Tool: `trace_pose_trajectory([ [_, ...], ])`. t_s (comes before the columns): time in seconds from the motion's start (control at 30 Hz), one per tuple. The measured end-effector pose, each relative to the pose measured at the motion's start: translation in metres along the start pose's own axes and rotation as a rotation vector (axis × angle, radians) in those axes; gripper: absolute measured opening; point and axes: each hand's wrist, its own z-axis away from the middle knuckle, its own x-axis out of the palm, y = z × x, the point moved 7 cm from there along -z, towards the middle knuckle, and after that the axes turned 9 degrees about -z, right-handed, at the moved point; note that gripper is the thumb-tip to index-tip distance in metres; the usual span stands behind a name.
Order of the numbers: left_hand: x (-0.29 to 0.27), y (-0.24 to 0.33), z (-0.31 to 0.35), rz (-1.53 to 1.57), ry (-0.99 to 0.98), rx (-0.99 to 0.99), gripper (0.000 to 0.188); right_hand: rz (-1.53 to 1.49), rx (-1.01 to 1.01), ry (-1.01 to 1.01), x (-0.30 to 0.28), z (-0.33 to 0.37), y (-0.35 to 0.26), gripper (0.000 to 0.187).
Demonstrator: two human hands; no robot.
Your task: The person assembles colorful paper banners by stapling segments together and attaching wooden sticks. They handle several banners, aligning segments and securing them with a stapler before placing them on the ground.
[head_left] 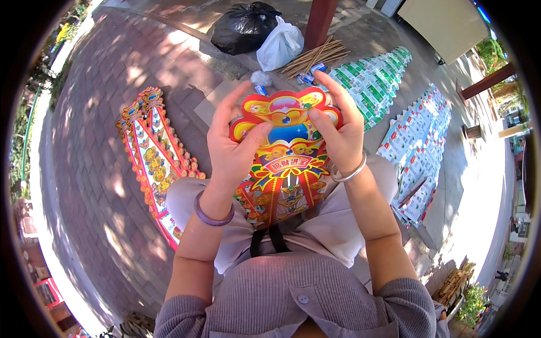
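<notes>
Paper ornament (286,152) pinched upright between left hand (231,143) and right hand (338,135).

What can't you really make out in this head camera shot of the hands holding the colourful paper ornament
- Paper ornament, head view: its side edges are covered by the left hand and right hand; its lower end runs out of sight at the lap.
- Black bag and white bag: closed, contents hidden.
- Bundle of sticks: partly behind the red post.
- Flat decorated panel on the paving: near end cut off by the knee.
</notes>
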Motion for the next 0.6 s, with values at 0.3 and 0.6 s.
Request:
trace_pose_trajectory([
  [0.3, 0.013, -0.032, 0.011, 0.223, -0.183, -0.353, 0.05, -0.032, -0.066, 0.09, -0.015, -0.007, 0.006, 0.034],
  [0.6, 0.035, -0.058, 0.035, 0.373, -0.395, -0.539, 0.031, -0.255, 0.032, 0.164, -0.029, -0.009, 0.027, 0.036],
])
